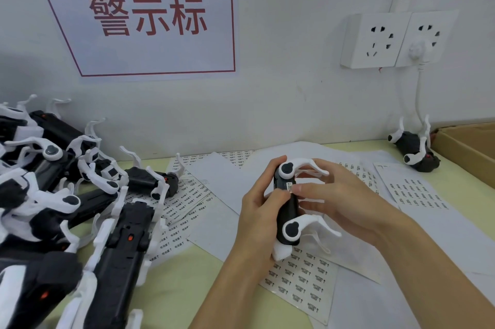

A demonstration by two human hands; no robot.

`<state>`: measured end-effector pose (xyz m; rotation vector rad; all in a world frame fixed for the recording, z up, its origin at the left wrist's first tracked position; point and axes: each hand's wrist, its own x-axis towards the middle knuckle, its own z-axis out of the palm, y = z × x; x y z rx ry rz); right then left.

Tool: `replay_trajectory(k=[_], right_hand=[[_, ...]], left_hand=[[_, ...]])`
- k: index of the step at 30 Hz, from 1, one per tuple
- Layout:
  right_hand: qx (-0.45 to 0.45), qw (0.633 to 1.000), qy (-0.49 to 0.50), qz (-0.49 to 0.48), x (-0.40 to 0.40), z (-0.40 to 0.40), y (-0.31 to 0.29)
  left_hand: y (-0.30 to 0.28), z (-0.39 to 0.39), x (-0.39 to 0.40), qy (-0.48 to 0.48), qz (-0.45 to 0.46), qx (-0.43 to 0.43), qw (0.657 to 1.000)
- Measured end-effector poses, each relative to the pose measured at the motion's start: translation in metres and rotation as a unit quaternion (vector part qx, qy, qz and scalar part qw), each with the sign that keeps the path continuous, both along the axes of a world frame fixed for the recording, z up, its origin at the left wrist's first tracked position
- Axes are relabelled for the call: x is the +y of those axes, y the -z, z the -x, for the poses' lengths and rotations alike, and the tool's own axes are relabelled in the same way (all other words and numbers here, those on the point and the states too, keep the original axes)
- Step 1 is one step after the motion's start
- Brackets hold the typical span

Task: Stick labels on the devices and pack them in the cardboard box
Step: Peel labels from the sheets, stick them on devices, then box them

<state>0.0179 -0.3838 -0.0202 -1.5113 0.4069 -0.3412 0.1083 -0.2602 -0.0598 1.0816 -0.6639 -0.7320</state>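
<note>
My left hand (pixel 261 210) holds the black plastic device with white curvy legs (pixel 288 208) tight. My right hand (pixel 332 194) presses a small white sticker label (pixel 290 185) onto it.

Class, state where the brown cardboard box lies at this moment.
In the head view the brown cardboard box sits at the far right edge of the table, against the wall, just right of a lone black-and-white device lying below the white wall sockets.
</note>
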Motion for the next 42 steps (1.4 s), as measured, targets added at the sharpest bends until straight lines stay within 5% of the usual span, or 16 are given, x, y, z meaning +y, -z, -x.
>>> replay_trajectory(k=[20, 32, 36, 42], right_hand=[[0.001, 1.0, 0.006, 0.028, 0.001, -0.001, -0.002], [-0.061, 0.996, 0.002, 0.068, -0.001, 0.0, -0.002], [-0.087, 0.99, -0.004, 0.11, -0.005, 0.003, -0.006], [-0.144, 0.98, 0.125, 0.052, -0.008, -0.001, -0.003]], left_hand=[[-0.003, 0.002, 0.001, 0.03, 0.038, 0.013, 0.999], [-0.003, 0.005, 0.001, 0.026, 0.055, 0.098, 0.993], [-0.005, 0.004, 0.004, -0.002, 0.04, 0.063, 0.997], [-0.007, 0.003, 0.004, -0.095, 0.059, 0.054, 0.992]])
